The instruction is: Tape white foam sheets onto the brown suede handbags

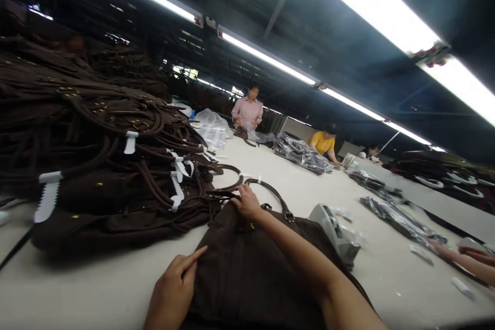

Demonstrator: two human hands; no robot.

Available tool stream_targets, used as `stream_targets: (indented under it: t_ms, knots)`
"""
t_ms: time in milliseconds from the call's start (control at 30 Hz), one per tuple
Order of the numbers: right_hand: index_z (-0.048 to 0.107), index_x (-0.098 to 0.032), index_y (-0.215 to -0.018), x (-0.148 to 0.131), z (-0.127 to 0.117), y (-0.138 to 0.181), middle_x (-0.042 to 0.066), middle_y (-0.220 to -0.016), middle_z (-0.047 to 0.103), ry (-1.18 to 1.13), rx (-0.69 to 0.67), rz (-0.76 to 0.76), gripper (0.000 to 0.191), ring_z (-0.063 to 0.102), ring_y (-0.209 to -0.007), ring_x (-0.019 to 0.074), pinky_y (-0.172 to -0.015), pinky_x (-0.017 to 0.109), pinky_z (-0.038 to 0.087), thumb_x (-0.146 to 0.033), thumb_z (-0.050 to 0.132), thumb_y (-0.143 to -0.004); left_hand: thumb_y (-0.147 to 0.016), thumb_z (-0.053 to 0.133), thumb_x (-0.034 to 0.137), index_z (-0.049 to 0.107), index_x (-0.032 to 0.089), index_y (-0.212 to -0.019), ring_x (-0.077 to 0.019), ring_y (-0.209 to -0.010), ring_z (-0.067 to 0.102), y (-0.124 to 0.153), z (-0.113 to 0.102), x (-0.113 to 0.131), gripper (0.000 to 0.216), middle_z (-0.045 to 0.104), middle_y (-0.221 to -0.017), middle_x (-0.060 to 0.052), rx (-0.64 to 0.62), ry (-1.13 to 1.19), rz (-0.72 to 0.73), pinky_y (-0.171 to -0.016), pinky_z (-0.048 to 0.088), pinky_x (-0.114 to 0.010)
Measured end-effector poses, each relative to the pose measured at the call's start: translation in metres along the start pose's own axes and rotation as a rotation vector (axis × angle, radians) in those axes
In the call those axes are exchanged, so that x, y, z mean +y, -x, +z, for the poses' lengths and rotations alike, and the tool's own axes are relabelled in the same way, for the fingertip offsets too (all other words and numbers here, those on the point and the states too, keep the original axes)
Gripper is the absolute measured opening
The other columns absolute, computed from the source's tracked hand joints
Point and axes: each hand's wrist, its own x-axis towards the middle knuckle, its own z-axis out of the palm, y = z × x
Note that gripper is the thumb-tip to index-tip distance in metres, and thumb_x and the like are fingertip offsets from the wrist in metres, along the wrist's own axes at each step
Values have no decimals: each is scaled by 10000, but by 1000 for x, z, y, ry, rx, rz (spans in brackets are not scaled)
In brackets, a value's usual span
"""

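Observation:
A dark brown handbag point(247, 273) lies on the pale table in front of me, its looped handle point(273, 191) standing up at the far edge. My right hand point(247, 202) reaches across the bag, fingers closed on its upper edge near the strap end. At the bag's left edge is my left hand point(174, 286), index finger stretched out against the fabric and the others partly curled. Left of the bag rises a large pile of similar brown bags point(116, 201), with white toothed strips point(49, 196) around several handles.
A grey tape dispenser point(334, 237) stands right of the bag. Plastic-wrapped bags point(303, 152) lie farther along the table, near clear plastic point(212, 128). A person in pink point(248, 111) and one in yellow point(323, 142) work beyond. Another person's hands point(464, 258) are at right.

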Motion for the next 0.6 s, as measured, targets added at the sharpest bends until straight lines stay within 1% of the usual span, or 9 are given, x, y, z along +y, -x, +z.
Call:
stream_targets:
  t_ms: [67,133,233,300,400,433,500,567,600]
  knots:
    - [537,-160,-1220,6,-20,17,125,-1240,548,-22,-25,36,349,503,-1147,230,-969,369,408,-311,536,-905,-766,407,402,734,285,-1031,-181,-878,671,0,-1,0,437,727,-905,-4,20,3,-2,-749,500,-235]
    - [526,-157,-1267,12,-29,44,127,-1293,544,-39,-75,-7,399,491,-1193,232,-1015,367,384,-341,524,-913,-756,410,410,732,276,-1039,-183,-883,670,1,-1,1,449,727,-942,-6,37,-9,-17,-740,498,-228]
    - [366,-229,-1434,16,-20,94,86,-1498,375,-77,-216,-155,532,313,-1378,246,-1122,446,259,-463,406,-958,-740,402,403,731,270,-1050,-182,-831,675,1,-1,2,471,722,-955,-11,31,-72,-59,-703,493,-229]
    - [267,-277,-1483,15,-10,117,47,-1559,266,-101,-321,-192,560,169,-1442,256,-1147,528,163,-511,310,-976,-737,387,392,731,271,-1051,-188,-793,676,-1,-1,3,481,723,-957,-13,26,-134,-82,-667,488,-244]
    - [275,-283,-1481,13,-10,121,42,-1555,271,-134,-415,-145,554,176,-1443,256,-1138,570,159,-506,312,-975,-721,373,388,742,260,-1023,-205,-818,681,-6,-3,5,493,732,-961,-17,12,-179,-65,-678,494,-261]
    - [306,-267,-1470,12,-14,116,54,-1542,303,-132,-391,-121,540,222,-1430,251,-1134,561,187,-483,329,-975,-710,375,392,746,257,-1008,-208,-842,682,-7,-4,5,494,735,-958,-16,0,-177,-50,-693,499,-260]
    - [365,-224,-1442,7,-23,100,74,-1519,349,-108,-255,-114,500,284,-1407,230,-1140,525,210,-417,340,-981,-690,379,406,754,255,-977,-209,-857,683,-8,-6,5,496,740,-923,-15,-24,-168,-28,-707,507,-257]
    - [381,-181,-1431,-1,-26,83,87,-1529,327,-92,-109,-168,496,262,-1417,216,-1159,490,188,-392,335,-984,-682,389,426,754,262,-968,-205,-842,685,-9,-7,0,492,738,-887,-9,-33,-164,-15,-699,513,-253]
    - [373,-162,-1434,-5,-23,75,96,-1540,299,-96,-88,-199,515,237,-1427,219,-1164,486,181,-408,332,-984,-684,401,437,752,268,-975,-204,-844,685,-9,-7,-4,486,736,-885,-5,-29,-160,-9,-696,515,-248]
